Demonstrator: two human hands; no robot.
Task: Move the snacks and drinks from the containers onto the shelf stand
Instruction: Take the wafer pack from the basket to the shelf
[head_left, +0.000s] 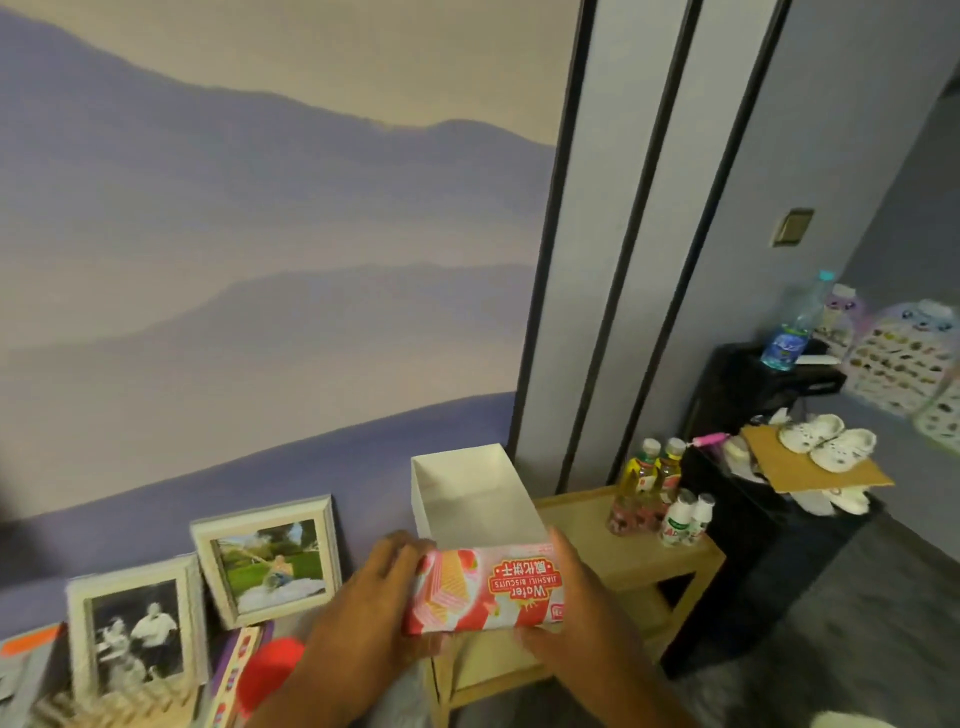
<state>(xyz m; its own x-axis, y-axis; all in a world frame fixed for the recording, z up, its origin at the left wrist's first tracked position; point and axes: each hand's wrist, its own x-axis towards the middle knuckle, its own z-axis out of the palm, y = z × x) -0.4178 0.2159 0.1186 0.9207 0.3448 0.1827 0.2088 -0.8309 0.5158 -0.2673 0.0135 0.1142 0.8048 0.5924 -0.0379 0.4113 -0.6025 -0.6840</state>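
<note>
A pink and white pack of wafer biscuits (488, 590) is held level between both hands, just in front of an open white box (470, 493). My left hand (379, 597) grips its left end and my right hand (576, 603) grips its right end. The box looks empty inside. To the right stands a light wooden shelf stand (628, 551). On its top are two yellow drink bottles (652, 480) and two small white bottles (685, 517). A lower shelf of the stand shows under my hands.
Two framed photos (265, 558) lean on the wall at the left. A red object (270, 670) lies below them. A black cabinet (769, 519) beside the stand carries white shoes (831, 439) on cardboard and a water bottle (795, 332).
</note>
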